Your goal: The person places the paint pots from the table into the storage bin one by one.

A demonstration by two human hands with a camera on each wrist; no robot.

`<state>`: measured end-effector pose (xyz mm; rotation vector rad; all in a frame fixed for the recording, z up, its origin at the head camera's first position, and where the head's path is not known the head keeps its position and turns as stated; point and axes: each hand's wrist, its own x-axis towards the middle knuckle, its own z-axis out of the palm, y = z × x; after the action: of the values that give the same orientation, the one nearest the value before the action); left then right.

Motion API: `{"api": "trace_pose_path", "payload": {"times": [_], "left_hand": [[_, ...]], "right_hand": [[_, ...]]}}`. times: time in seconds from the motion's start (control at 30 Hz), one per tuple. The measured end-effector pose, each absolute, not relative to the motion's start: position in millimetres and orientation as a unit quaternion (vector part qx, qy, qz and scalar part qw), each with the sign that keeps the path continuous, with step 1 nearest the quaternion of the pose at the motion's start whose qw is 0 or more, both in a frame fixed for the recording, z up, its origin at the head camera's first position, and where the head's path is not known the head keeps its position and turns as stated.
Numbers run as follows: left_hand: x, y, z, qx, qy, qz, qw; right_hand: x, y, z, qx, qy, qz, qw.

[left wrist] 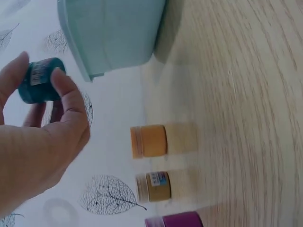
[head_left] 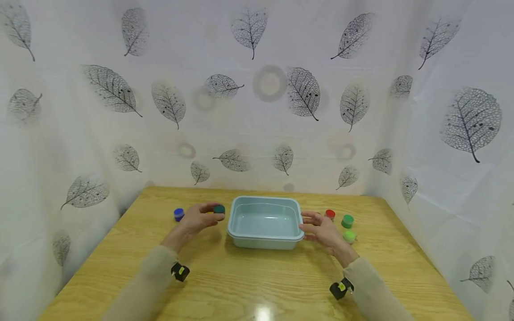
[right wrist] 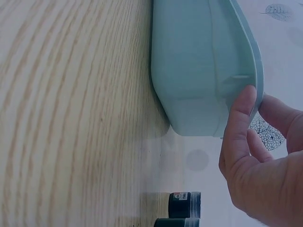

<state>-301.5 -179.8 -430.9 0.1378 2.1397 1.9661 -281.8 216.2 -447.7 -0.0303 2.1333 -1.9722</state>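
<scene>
My left hand (head_left: pixel 194 219) pinches a small dark teal paint jar (left wrist: pixel 42 80) between thumb and fingers, raised beside the left end of a pale blue-green plastic basin (head_left: pixel 265 244). In the head view the jar's dark lid (head_left: pixel 219 208) faces up, near the basin's rim. At the basin's opposite end, my right hand (head_left: pixel 322 232) pinches the rim, with the thumb and a finger on either side of it in the right wrist view. The basin's inside shows bare in the head view.
Left of the basin stand a blue jar (head_left: pixel 178 215), an orange jar (left wrist: pixel 150 141), an ochre jar (left wrist: pixel 158 186) and a purple jar (left wrist: pixel 177 220). To its right are red (head_left: pixel 329 214), green (head_left: pixel 347 221) and light green (head_left: pixel 349 236) jars. A leaf-print curtain (head_left: pixel 257 129) backs the wooden table (head_left: pixel 249 285).
</scene>
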Motion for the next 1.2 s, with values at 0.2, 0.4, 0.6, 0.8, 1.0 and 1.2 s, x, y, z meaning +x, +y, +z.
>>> {"api": "trace_pose_path", "payload": {"times": [0.2,0.4,0.6,0.8,1.0,1.2], "left_hand": [[-306,-162,-436,0.064,0.730,0.678,0.061],[-307,-140,-435,0.075,0.723,0.686,0.030],[-307,-117,-430,0.041,0.721,0.691,0.040],[-307,-96,-422,0.020,0.726,0.684,0.061],[-308,-77,-419,0.037,0.731,0.678,0.072],[-313,-62,-425,0.044,0.759,0.646,0.073]], "right_hand": [[-283,218,-449,-0.017,0.729,-0.673,0.120],[-282,217,-449,-0.014,0.730,-0.673,0.118],[-282,216,-448,-0.013,0.733,-0.669,0.119],[-283,216,-447,-0.007,0.737,-0.666,0.114],[-284,216,-449,-0.007,0.737,-0.666,0.114],[-283,215,-449,-0.007,0.735,-0.668,0.113]]}}
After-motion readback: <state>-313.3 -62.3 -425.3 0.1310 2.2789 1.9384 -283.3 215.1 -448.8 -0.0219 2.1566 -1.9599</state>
